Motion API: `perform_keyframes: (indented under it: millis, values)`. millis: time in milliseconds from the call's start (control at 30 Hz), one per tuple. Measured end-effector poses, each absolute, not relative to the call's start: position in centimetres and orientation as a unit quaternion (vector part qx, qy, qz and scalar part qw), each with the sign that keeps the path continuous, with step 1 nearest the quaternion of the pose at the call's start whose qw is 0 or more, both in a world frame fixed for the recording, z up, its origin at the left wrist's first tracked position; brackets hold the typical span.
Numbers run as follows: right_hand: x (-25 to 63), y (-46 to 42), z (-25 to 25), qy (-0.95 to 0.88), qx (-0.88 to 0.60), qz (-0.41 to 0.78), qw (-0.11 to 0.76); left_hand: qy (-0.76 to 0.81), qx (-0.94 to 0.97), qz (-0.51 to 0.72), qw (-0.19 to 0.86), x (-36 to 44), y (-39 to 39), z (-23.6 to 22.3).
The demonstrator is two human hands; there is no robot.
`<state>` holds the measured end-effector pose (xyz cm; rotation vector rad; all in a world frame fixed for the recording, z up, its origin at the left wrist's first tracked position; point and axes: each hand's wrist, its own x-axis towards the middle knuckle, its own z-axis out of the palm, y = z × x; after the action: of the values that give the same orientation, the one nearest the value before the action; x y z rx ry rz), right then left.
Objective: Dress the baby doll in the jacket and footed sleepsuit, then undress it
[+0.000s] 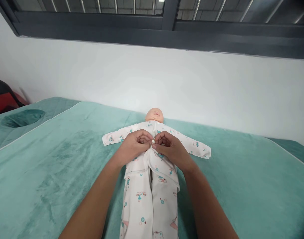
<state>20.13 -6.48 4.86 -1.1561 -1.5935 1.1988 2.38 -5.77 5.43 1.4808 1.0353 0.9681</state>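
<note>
A baby doll point(154, 115) lies on its back, dressed in a white printed baby jacket point(164, 162) and matching trousers point(140, 205). Both sleeves stretch out to the sides. Over the chest, my left hand point(139, 143) pinches the jacket's front edge between thumb and fingertips. Facing it, my right hand point(168, 145) pinches the other side of the front, the fingertips of both hands almost touching. A small pale bit of cloth or fastener shows between them; I cannot tell which. Below my hands the jacket's front flaps hang apart, curving outward over the trousers.
A green plush cover point(67, 159) spreads under the doll. At the left, the padded surface has a round hollow point(23, 118), with a red and black object point(4, 98) beyond it. A white wall point(152, 76) and dark window frame point(92, 21) rise behind the doll's head.
</note>
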Motion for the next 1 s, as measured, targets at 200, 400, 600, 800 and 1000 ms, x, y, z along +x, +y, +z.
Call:
perform_keyframes:
  millis: [200, 400, 600, 800, 1000]
  values:
    - [20.3, -6.3, 4.4, -0.622, -0.434, 0.507, 0.410, 0.409, 0.589, 0.440, 0.541, 2.6, -5.6, 4.9]
    - [20.7, -6.2, 4.3, -0.609, -0.380, 0.551, 0.426, 0.374, 0.578, 0.427, 0.586, 2.3, -5.6, 5.2]
    - [20.9, -6.0, 4.0, -0.602, -0.375, 0.550, 0.441, 0.338, 0.610, 0.390, 0.600, 1.8, -5.8, 5.6]
    - [20.7, -6.0, 3.8, -0.573, -0.388, 0.546, 0.472, 0.343, 0.645, 0.352, 0.585, 1.5, -5.7, 5.5]
    - [20.2, -8.9, 5.2, -0.689, -0.496, 0.348, 0.399, 0.391, 0.665, 0.351, 0.531, 0.9, -6.7, 5.5]
